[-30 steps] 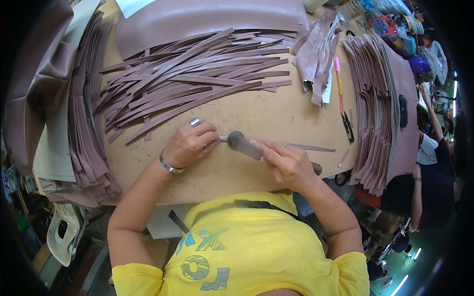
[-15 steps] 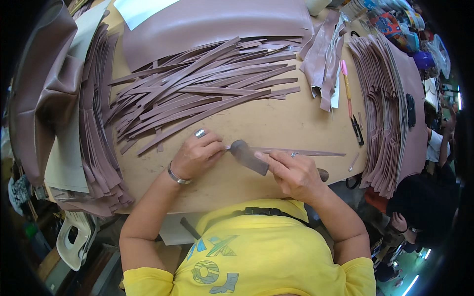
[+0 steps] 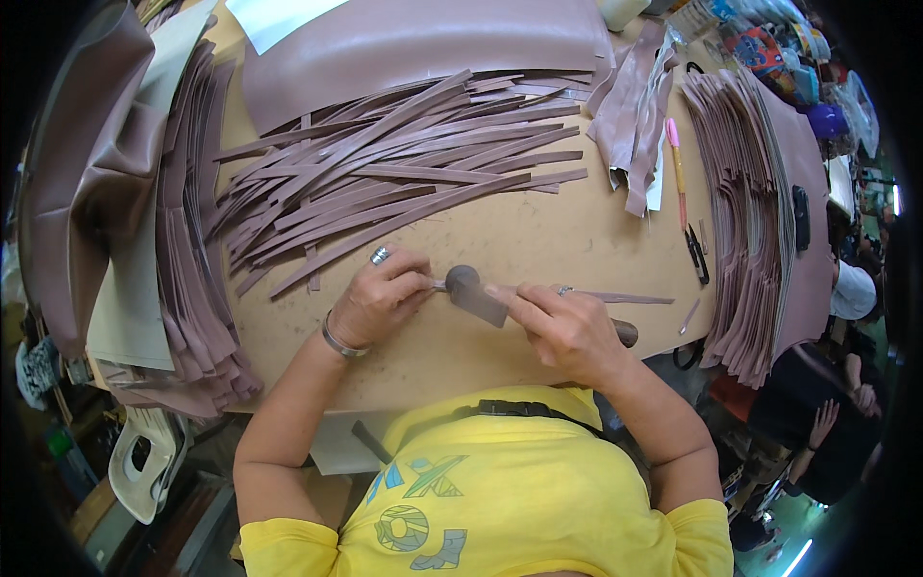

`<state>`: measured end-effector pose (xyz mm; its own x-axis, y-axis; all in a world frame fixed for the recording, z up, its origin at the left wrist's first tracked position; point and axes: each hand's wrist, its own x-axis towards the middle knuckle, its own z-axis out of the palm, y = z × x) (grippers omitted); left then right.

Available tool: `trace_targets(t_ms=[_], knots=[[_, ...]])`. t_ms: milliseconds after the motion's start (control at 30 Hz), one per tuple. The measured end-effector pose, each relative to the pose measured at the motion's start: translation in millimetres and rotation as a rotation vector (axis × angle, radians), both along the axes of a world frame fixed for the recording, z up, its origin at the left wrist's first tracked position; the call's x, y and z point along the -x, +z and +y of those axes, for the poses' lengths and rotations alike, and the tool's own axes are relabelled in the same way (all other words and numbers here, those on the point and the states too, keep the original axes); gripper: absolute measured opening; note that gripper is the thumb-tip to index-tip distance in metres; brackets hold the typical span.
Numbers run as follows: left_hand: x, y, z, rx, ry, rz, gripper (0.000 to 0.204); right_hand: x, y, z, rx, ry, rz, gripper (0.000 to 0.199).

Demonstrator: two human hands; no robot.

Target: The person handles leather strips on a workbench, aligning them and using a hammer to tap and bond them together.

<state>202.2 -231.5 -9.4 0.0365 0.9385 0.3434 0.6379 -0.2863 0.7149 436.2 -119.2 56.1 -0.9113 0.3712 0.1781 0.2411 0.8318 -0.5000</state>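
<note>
A thin brown leather strip lies across the wooden table in front of me. My left hand, with a ring and a metal bracelet, pinches the strip's left end. My right hand holds a hammer by its wooden handle; the grey metal head rests on the strip between my two hands. Just beyond my hands lies a big loose pile of similar brown strips.
Stacks of cut brown leather pieces line the left and right table edges. A large leather sheet lies at the back. A pink pen and black scissors lie to the right. Another person is at the far right.
The view has shifted, so the table sits lower and more to the right in the picture. Both hands stay on the strip and the hammer head stays between them.
</note>
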Motion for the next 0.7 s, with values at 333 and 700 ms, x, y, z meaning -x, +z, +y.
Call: trace_targets(t_ms=[333, 700], knots=[[3.0, 4.5, -10.2, 0.053, 0.138, -0.05, 0.019, 6.8, -4.7, -2.4, 0.034, 0.007, 0.034, 0.053], [-3.4, 18.9, -1.6, 0.064, 0.336, 0.002, 0.019, -24.8, 5.6, -27.7, 0.077, 0.288, -0.026, 0.056]])
